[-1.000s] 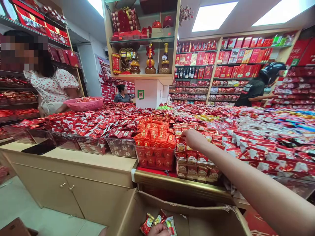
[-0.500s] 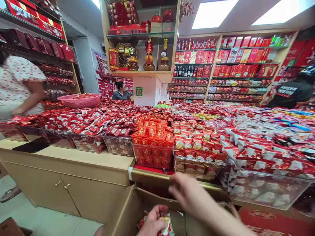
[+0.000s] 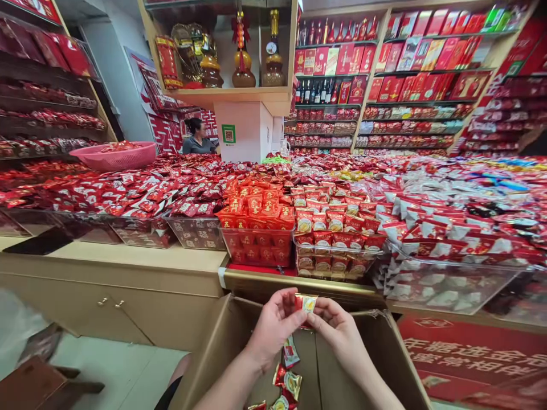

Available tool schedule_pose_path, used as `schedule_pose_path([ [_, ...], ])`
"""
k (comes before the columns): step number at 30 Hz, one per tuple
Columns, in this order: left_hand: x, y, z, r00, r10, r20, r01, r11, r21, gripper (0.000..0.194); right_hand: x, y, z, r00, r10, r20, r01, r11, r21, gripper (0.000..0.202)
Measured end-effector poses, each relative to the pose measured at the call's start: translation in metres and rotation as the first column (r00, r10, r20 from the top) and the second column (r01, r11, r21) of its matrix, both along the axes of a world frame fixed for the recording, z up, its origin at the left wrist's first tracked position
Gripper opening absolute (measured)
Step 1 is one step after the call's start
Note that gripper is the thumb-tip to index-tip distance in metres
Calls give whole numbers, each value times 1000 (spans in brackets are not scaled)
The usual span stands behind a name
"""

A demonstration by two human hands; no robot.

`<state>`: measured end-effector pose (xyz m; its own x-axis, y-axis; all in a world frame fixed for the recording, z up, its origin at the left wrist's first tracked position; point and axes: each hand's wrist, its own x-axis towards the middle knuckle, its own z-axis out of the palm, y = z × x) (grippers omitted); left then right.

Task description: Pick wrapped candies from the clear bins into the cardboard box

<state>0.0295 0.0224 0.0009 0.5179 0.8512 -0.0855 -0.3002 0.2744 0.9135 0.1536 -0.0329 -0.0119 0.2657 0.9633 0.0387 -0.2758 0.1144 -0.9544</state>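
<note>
Between my two hands, above an open cardboard box [image 3: 216, 341], is a small red and gold candy packet [image 3: 306, 303] with a yellow picture on it. My left hand [image 3: 276, 324] pinches its left side, thumb in front. My right hand [image 3: 335, 324] grips its right edge between thumb and fingers. Below, inside the box, lie a few loose packets, among them a red and gold one [image 3: 292, 382] and a silvery one [image 3: 290, 352]. Just beyond the box stands a clear bin of red and gold durian packets [image 3: 322, 239].
A bin of orange-red packets [image 3: 256, 239] and one of red and white packets [image 3: 453, 273] flank the durian bin. A dark flat object [image 3: 38, 242] lies on the counter ledge. A pink basket [image 3: 115, 156] sits atop the heaps. A person [image 3: 199, 136] is behind the counter.
My right hand has come down and left from the bin edge to the packet. My left hand has risen from inside the box. The view has tilted downward.
</note>
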Motion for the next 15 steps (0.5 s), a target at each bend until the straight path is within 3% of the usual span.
schedule_pose_path([
  [2,-1,-3,-6,994,-79,-73,81,996,27,34,0,-3,-10,999,-14,-46,12,1000,-25,26],
  [8,-3,-3,-26,986,-102,-135,112,991,72,29,-10,-7,-49,977,-75,-202,69,997,-38,23],
  [11,-5,-4,-40,986,-71,-153,82,994,65,28,-16,-5,-60,960,-139,-244,128,990,-63,26],
  [15,-10,-5,-68,987,-1,-159,20,993,121,29,-28,-3,-71,935,-239,-263,194,963,-188,44],
])
